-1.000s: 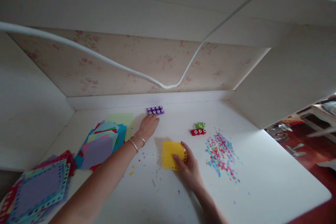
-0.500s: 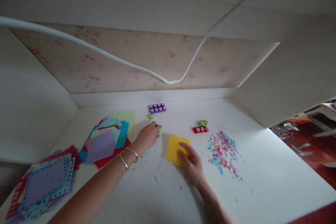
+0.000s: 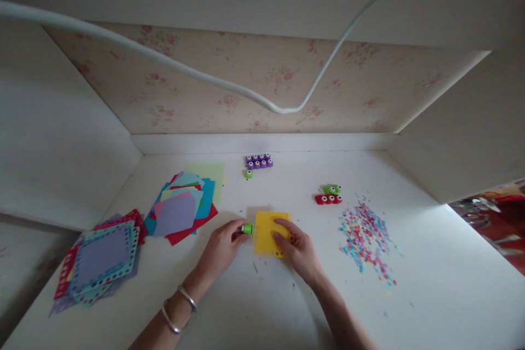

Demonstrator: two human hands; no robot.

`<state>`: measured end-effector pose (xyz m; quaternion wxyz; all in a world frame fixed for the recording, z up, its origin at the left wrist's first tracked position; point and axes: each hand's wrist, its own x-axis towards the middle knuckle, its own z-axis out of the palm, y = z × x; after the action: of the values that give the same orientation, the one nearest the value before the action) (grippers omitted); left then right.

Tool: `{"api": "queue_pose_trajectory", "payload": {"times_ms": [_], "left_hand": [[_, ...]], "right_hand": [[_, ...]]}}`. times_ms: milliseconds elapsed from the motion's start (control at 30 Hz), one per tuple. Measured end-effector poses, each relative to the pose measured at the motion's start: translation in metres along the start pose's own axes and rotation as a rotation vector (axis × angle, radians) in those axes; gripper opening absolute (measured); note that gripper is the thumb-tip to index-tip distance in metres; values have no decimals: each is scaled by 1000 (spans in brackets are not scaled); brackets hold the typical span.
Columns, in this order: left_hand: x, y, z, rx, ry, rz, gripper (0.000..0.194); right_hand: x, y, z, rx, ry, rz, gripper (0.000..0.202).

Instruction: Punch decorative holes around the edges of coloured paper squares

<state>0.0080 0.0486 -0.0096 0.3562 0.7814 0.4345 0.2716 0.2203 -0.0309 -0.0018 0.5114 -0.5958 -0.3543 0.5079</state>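
Between the thumb and fingers of my left hand [image 3: 225,243] is a small green craft punch [image 3: 247,228], held at the left edge of a yellow paper square [image 3: 266,229]. Whether the paper sits inside the punch's slot I cannot tell. My right hand [image 3: 297,246] grips the yellow square from its right side, thumb and fingers closed on it. Punched holes run along the square's left and bottom edges. Farther back, one green punch [image 3: 249,174] stands in front of two rows of purple punches [image 3: 259,161].
Green punches [image 3: 332,189] and red punches [image 3: 328,199] stand at the right, behind scattered confetti [image 3: 367,235]. Plain coloured paper sheets [image 3: 176,216] and a pile of hole-edged sheets [image 3: 104,254] lie at the left. A white cable [image 3: 229,86] hangs across the view.
My left hand has come back toward me with the green punch, from the table to the yellow square's left edge. The square has turned slightly in my right hand. The view has shifted.
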Motion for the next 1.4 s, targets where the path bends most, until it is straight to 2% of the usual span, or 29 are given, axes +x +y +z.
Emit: {"api": "queue_pose_trajectory", "payload": {"times_ms": [267, 533, 833, 1000, 1100, 1200, 1333, 1400], "left_hand": [[-3, 4, 2, -54, 2, 27, 29], [-4, 8, 1, -7, 12, 78, 24], [-5, 12, 0, 47, 2, 149, 30], [-3, 13, 1, 67, -12, 169, 33], [-2, 13, 0, 84, -51, 189, 37], [-2, 13, -2, 73, -103, 188, 42], [-1, 11, -2, 45, -115, 148, 42], [-1, 11, -1, 38, -118, 135, 40]], "right_hand": [[-1, -4, -1, -192, -13, -92, 41], [-8, -4, -6, -260, -4, -106, 38], [-9, -10, -5, -313, -3, -127, 35], [-7, -6, -2, -323, -42, -97, 37], [-8, -5, -1, -408, -83, -98, 37], [-12, -6, -3, -560, -86, -225, 36], [-19, -5, -12, -878, 61, -440, 44], [-20, -4, -16, -1017, 82, -498, 48]]}}
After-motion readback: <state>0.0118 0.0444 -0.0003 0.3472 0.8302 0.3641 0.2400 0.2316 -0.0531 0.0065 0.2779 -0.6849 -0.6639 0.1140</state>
